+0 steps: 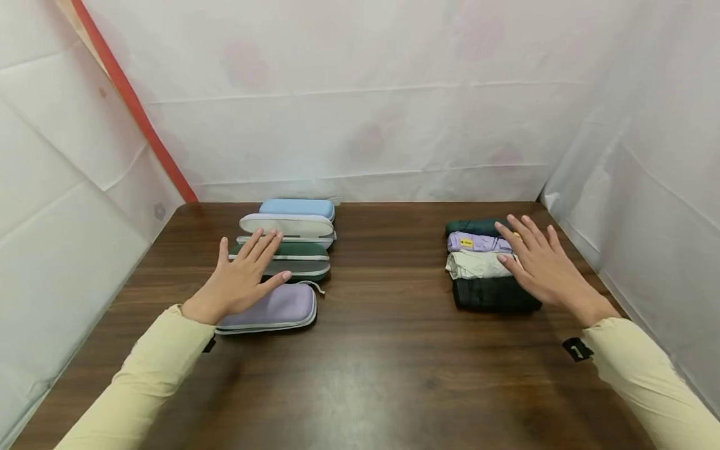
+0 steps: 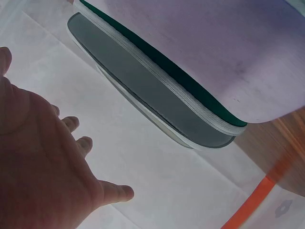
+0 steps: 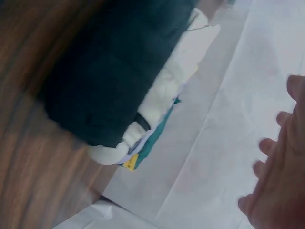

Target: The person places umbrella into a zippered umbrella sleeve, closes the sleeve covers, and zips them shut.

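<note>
My left hand (image 1: 239,278), fingers spread, hovers over a row of zippered oblong cases on the left. Nearest me is a lavender case (image 1: 287,306) with a white cord. Behind it lie a dark green and grey case (image 1: 306,251), a pale grey one (image 1: 287,224) and a light blue one (image 1: 297,208) at the back. Fingers apart, my right hand (image 1: 537,265) is above the right end of a row of rolled fabric bundles: black (image 1: 495,295), off-white (image 1: 478,266), lavender with a yellow label (image 1: 480,243) and dark green (image 1: 471,227). Both hands hold nothing.
Everything lies on a dark brown wooden table (image 1: 382,350). White sheeting (image 1: 394,125) walls in the back and both sides, with a red strip (image 1: 135,103) at the back left corner. Bare tabletop separates the two rows.
</note>
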`<state>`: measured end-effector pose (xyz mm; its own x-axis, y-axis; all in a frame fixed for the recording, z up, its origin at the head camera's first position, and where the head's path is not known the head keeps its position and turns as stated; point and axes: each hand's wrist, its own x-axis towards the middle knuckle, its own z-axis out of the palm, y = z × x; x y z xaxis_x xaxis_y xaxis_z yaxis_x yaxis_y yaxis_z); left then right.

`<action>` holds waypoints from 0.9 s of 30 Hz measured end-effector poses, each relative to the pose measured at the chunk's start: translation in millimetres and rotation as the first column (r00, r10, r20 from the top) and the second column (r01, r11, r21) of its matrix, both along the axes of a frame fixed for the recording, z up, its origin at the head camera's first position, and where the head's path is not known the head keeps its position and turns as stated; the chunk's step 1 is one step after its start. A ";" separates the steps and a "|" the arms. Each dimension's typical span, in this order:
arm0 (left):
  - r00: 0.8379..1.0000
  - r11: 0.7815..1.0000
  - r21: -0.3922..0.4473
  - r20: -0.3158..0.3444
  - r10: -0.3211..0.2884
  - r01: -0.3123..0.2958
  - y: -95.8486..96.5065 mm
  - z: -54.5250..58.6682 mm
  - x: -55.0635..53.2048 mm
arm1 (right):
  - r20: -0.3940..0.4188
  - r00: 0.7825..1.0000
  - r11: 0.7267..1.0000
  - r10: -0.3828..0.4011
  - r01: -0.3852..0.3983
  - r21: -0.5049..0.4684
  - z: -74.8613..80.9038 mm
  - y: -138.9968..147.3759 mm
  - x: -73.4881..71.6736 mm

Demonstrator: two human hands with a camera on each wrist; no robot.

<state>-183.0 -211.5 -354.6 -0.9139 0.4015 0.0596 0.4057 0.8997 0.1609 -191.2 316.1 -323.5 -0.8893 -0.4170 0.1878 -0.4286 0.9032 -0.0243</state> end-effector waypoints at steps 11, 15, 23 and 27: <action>1.000 1.000 -0.028 -0.019 0.008 -0.008 -18.7 4.6 9.8 | 0.083 0.997 1.000 0.005 -0.004 -0.019 -14.6 -10.6 -4.8; 0.999 1.000 -0.020 -0.044 -0.004 0.004 -22.3 -0.3 14.0 | 0.133 0.989 0.996 0.068 -0.061 -0.058 -19.3 -7.3 -4.7; 0.984 0.993 -0.050 -0.138 -0.113 0.107 -30.2 -31.3 33.8 | 0.171 0.967 0.982 0.188 -0.180 -0.056 -41.3 0.5 2.9; 0.975 0.987 -0.054 -0.160 -0.156 0.149 -37.4 -44.0 47.7 | 0.135 0.959 0.968 0.250 -0.250 -0.015 -51.9 -1.5 -0.7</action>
<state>-135.4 -248.9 -398.6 -0.8209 0.5408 0.1834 0.5565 0.8296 0.0445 -191.9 314.6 -375.4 -0.7738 -0.6292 0.0726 -0.6334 0.7680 -0.0953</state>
